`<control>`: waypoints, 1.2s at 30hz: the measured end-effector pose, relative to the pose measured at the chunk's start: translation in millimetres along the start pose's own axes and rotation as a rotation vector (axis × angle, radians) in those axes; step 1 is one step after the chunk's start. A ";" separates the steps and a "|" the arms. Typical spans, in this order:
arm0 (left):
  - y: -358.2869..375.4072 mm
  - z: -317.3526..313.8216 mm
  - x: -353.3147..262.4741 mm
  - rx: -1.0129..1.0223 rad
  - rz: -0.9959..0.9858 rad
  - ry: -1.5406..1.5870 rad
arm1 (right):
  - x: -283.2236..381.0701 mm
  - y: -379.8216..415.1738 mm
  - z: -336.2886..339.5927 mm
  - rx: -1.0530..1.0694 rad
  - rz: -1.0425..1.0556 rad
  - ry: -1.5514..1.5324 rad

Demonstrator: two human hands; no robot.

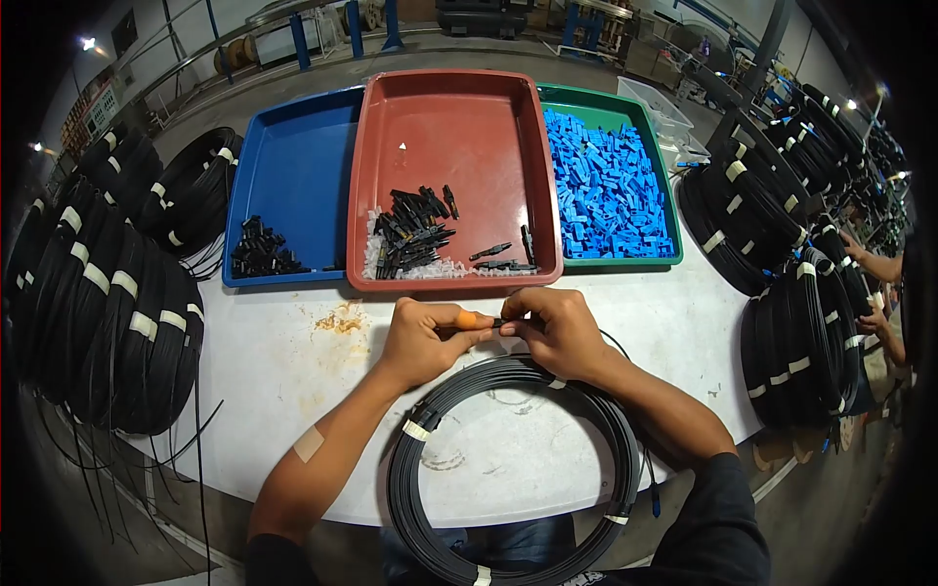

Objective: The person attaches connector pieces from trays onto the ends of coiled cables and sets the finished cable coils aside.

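Note:
Just in front of the red tray (454, 127), my two hands meet fingertip to fingertip. My left hand (430, 337) has an orange cover on one finger and pinches a small black piece (498, 323). The fingers of my right hand (557, 330) close on the same piece from the other side; its details are mostly hidden. A black cable coil (403, 479) bound with whitish tape lies below the hands, overhanging the table's near edge. The red tray holds black connector parts (410, 230) and small translucent pieces.
A blue tray (298, 146) with black parts is at left, and a green tray (667, 220) of blue pieces at right. Cable coils (117, 293) stack on the left, more coils (796, 342) on the right. Another person's arm (879, 264) shows at the far right.

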State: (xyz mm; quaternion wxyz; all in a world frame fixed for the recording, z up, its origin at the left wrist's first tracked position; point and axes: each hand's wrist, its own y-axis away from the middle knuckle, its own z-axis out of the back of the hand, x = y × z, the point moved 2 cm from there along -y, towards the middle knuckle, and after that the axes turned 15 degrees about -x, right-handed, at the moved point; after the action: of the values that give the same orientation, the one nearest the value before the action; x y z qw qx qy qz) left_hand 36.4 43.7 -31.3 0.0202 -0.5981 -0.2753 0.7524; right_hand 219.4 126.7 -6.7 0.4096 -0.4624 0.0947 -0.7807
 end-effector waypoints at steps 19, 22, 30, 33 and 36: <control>1.9 -4.5 -13.2 -0.038 0.062 0.064 | 12.6 2.2 10.6 -0.102 0.371 0.254; 2.1 -3.7 -16.4 0.031 -0.190 -0.069 | -6.8 2.2 2.1 -0.029 0.223 0.016; 0.4 -1.5 -13.7 -0.053 -0.087 0.005 | 5.2 2.7 3.5 -0.119 0.247 0.080; 2.7 2.0 -17.3 0.090 -0.305 -0.134 | -1.8 3.3 1.7 -0.069 0.254 0.075; 3.0 0.7 -17.6 0.026 -0.311 -0.157 | -3.6 4.3 3.1 -0.023 0.234 0.060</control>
State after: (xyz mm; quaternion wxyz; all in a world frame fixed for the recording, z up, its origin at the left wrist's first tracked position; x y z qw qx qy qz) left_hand 41.6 34.5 -16.9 0.1225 -0.4874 -0.3553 0.7881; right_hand 225.1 127.2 -9.6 0.4897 -0.4293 0.1694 -0.7397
